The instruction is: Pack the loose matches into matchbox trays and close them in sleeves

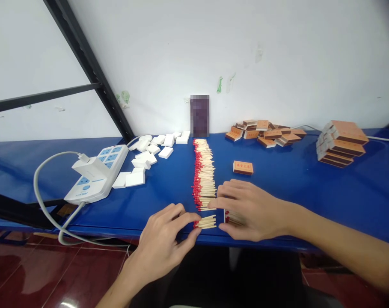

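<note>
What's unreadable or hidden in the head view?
- Tray under the right hand: the palm hides it, only an edge shows.
- Upright card at the wall: blurred out.
- Print on the single matchbox: too small.
- Small bundle of matches: left hand fingers cover its red tips; grip unclear.
- Cable: cut off by the right edge.

You have almost no readable text in front of you. The single orange matchbox [243, 167] lying on the blue table [310, 184] carries a short line of dark red characters on its top face, but they are too small and blurred to read. The same kind of print shows on the heap of matchboxes [265, 132] near the wall, equally unreadable. The white power strip [96, 177] has a small blue mark near its lower end that cannot be read either.
</note>
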Tool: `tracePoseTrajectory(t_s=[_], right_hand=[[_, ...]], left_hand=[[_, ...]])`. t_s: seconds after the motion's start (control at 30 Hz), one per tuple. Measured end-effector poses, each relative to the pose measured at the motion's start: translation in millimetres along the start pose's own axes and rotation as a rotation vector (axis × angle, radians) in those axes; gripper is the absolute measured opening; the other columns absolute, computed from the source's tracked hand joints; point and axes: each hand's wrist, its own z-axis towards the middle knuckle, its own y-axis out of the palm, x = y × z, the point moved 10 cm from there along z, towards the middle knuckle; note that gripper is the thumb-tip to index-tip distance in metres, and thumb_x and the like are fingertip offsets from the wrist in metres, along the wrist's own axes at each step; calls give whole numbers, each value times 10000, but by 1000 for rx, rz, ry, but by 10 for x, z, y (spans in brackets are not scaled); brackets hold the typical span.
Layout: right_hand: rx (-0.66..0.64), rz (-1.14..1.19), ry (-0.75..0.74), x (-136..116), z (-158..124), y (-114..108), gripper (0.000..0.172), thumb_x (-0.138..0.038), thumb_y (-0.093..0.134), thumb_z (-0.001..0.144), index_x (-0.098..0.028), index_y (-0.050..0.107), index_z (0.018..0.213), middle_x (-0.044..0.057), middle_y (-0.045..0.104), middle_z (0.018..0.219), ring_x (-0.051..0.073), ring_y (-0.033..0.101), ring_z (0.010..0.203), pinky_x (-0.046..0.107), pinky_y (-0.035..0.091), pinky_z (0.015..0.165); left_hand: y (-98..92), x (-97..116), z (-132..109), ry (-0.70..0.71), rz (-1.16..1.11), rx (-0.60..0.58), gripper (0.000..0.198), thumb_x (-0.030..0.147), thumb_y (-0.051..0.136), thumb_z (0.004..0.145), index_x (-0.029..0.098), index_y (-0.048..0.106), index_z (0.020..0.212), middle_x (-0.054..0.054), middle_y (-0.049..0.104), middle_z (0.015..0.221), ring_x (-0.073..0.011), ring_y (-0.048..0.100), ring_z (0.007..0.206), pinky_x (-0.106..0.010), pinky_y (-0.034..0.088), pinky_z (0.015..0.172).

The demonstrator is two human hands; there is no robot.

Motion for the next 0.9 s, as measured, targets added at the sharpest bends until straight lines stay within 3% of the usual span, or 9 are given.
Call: tracePoseTrajectory(t_s=[0.07, 0.2, 0.33, 0.53, 0.73, 0.9], right_hand=[[31, -97, -36, -119, 44, -14, 264, -353, 557, 963, -163, 669, 1108, 75, 625, 941, 207, 507, 821, 352, 396, 778], [-28, -311, -78, -323, 133, 88, 265, -368, 549, 991, -147, 692, 1026, 83, 645, 939, 222, 501, 867, 375, 363, 796], [-72, -405, -87, -375, 178, 183, 242, -340, 548, 1000, -152, 698, 967, 80, 653, 933, 232, 506, 892, 387, 342, 790], [-139, -395, -53, -309, 196, 275, 165, -247, 574, 985, -171, 711, 934, 59, 664, 884, 228, 532, 883, 391, 310, 773], [-303, -311, 13, -267, 259, 386, 139, -171, 617, 948, -169, 722, 858, 34, 693, 790, 191, 612, 788, 377, 332, 807], [-267, -225, 101, -231, 267, 339, 130, -143, 643, 931, -191, 730, 848, 20, 728, 817, 191, 660, 786, 347, 393, 802]], left_hand=[[-7, 0, 1, -2, -9, 5, 157, 299, 567, 990, 259, 685, 1085, -6, 609, 854, -173, 570, 799, -284, 414, 679], [-26, 7, -3, 7, -22, 23, 158, 286, 581, 979, 250, 700, 1077, -10, 610, 847, -170, 566, 787, -274, 407, 653], [-50, 0, -8, 13, -35, 48, 163, 271, 583, 976, 241, 715, 1066, -14, 610, 831, -167, 565, 770, -271, 404, 637], [-27, -15, -24, 8, -43, 40, 167, 267, 597, 970, 250, 722, 1080, -7, 619, 836, -160, 579, 775, -273, 424, 657], [-14, -23, -4, -1, -34, 24, 203, 271, 588, 975, 238, 722, 1124, -16, 637, 866, -162, 592, 797, -274, 447, 670], [5, -9, 17, 2, -27, -60, 247, 301, 542, 1008, 242, 716, 1173, -27, 627, 901, -171, 587, 830, -288, 457, 712]])
